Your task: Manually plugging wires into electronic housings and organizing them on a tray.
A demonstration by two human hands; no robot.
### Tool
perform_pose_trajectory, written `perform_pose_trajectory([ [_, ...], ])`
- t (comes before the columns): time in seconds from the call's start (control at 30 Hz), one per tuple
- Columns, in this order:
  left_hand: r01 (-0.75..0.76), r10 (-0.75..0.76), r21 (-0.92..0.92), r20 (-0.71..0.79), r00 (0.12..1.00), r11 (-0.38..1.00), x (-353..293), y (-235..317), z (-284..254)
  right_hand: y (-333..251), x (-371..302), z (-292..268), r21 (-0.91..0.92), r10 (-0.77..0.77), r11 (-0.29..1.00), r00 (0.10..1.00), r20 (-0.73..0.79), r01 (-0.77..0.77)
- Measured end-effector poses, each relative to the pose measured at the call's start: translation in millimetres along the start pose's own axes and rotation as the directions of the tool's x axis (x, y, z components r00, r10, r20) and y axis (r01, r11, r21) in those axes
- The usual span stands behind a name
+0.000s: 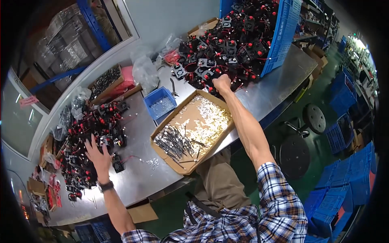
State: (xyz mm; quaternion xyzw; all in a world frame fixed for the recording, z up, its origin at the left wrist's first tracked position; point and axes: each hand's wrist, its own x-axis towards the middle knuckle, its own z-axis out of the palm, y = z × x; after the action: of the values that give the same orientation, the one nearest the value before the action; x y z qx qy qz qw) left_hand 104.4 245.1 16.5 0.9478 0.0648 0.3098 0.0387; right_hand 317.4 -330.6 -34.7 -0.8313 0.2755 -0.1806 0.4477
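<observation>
reaching beyond the tray rim (174, 164), right fingers (219, 80) meet piled parts (231, 50).

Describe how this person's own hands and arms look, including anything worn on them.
Both the left hand and right hand are ungloved, and the forearms are uncovered. A dark band circles the left wrist; whether it is a watch is unclear. The right sleeve and left sleeve are plaid, in white, dark blue and brown tones.

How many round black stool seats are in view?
2: the farther seat is at the picture's right; the nearer seat lower left of it. More may be hidden under the bench.
</observation>
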Motion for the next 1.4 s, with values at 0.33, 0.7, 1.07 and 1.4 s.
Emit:
perform_pose_trajectory([
  [0.33,0.183,-0.206,-0.765,0.067,0.976,0.617,-93,140,-52,-33,-57,-91,0.336,-0.679,0.727,0.700,0.220,0.599],
  [0.7,0.458,0.067,-0.743,0.492,0.868,-0.488,-110,297,-46,-52,-312,-113,0.125,-0.906,0.020,-0.035,0.421,0.992],
  [1.07,0.790,0.076,-0.589,0.791,0.607,-0.173,-166,172,-81,-17,-218,-80,0.076,-0.585,0.606,0.378,0.718,0.792],
  [1.4,0.816,0.295,-0.505,0.764,0.574,-0.281,-172,243,-86,-6,-237,-75,-0.022,-0.466,0.653,0.424,0.777,0.757],
])
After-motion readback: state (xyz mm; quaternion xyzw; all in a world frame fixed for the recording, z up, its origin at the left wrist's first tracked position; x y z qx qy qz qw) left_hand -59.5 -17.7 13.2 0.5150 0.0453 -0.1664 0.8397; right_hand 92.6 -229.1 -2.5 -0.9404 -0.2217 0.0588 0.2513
